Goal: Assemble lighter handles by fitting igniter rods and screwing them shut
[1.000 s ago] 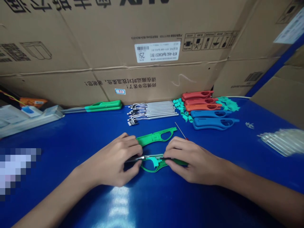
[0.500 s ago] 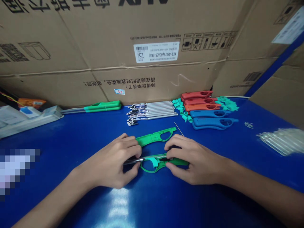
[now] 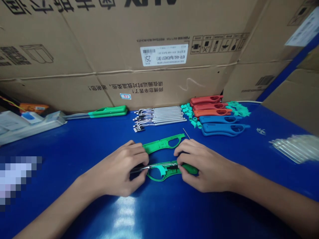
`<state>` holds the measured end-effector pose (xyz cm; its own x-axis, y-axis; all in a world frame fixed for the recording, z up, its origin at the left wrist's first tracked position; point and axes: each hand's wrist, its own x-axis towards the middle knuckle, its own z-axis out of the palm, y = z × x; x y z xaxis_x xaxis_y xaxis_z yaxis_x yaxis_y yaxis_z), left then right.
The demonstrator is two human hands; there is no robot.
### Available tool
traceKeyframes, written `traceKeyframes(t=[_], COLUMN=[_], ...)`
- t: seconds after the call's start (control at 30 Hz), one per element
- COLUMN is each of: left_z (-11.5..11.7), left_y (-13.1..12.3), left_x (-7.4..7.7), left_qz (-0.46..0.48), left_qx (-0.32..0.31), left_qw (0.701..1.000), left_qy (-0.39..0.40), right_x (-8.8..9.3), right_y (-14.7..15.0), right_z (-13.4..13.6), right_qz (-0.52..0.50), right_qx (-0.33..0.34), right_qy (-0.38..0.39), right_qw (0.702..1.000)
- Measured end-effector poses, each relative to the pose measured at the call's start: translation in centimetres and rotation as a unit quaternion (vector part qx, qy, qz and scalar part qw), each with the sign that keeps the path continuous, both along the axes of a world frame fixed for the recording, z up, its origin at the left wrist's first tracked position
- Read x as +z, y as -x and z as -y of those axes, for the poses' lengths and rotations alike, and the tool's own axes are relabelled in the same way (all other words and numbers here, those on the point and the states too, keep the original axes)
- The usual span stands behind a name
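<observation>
A: Left hand (image 3: 127,166), how set?
B: Closed, with thumb and forefinger pinching a shiny metal tube (image 3: 143,168) at the loop end of a green shell half (image 3: 171,172)

A: And right hand (image 3: 201,166)?
B: Curled over the handle end, with fingertips at the black part (image 3: 171,167); cannot tell whether pinching or only touching

A: Shell half located where?
B: On the blue table (image 3: 74,142), well in from the far edge, between both hands, inner side up. Fitted with a teal trigger (image 3: 162,170), just left of the black part

A: Noted beyond it, toward the far edge?
B: Lying inner side up: a second green half (image 3: 159,145); near it, a thin rod (image 3: 186,132), partly hidden by the right hand

A: Logged along the far edge, left to right?
B: White power strip (image 3: 47,122), stacked green bodies (image 3: 111,111), wired silver rods (image 3: 169,116), teal caps (image 3: 196,123), red, orange and blue shells (image 3: 219,128); toward the far right corner, teal pieces (image 3: 239,109). By the right edge, clear tubes (image 3: 299,148)
</observation>
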<state>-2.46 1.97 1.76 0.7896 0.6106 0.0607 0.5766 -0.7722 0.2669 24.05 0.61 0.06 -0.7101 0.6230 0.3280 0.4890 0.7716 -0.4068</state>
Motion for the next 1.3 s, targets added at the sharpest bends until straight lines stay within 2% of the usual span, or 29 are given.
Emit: traceKeyframes(t=[1.03,1.3], left_z=[0.08,0.54], left_y=[0.15,-0.50], left_x=[0.17,-0.38], left_qz=[-0.019,0.027], left_qx=[0.011,0.020], left_qw=[1.000,0.999], left_qy=[0.012,0.004], right_x=[0.12,0.16], right_y=[0.07,0.05], right_z=[0.17,0.18], right_qz=[-0.001,-0.001], right_qx=[0.030,0.032], right_qy=[0.030,0.029], right_qw=[0.999,0.999])
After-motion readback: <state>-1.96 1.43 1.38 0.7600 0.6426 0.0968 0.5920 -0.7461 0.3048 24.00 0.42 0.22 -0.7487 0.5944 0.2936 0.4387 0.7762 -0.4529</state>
